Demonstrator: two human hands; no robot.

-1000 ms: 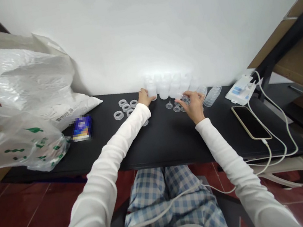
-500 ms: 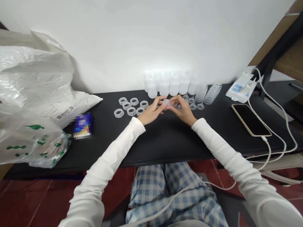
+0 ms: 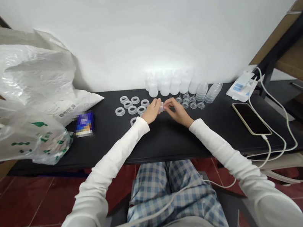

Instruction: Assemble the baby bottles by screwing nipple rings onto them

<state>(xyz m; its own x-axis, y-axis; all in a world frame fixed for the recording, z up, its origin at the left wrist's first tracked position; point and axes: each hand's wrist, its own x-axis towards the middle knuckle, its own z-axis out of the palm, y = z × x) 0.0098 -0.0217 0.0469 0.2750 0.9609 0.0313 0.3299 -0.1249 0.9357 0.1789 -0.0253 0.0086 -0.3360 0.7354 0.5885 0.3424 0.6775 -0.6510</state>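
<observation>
My left hand (image 3: pixel 152 112) is closed around a small translucent plastic piece (image 3: pixel 161 106), possibly a ring seen edge-on. On the piece's right side, the fingertips of my right hand (image 3: pixel 179 112) pinch together; fingers cover most of it, so its exact shape is unclear. Several translucent rings (image 3: pixel 133 113) lie left of my left hand, one partly behind my wrist. Beyond my right hand is a group of small clear teat-like pieces with round bases (image 3: pixel 193 105). Frosted white bottles (image 3: pixel 164 89) stand in rows against the wall, beside leaning stacks of clear cups or caps (image 3: pixel 202 92).
Large white plastic bags (image 3: pixel 33 83) and a blue packet (image 3: pixel 85 123) occupy the left of the black table (image 3: pixel 162 142). On the right are a phone (image 3: pixel 251 118) with a charging cable (image 3: pixel 283 141) and a white-and-blue box (image 3: pixel 240 87). The wall closes off the back.
Both hands have shifted slightly left, away from the clear teat-like pieces. The left hand has turned and closed more around the held piece, while the right hand's fingers have drawn into a pinch.
</observation>
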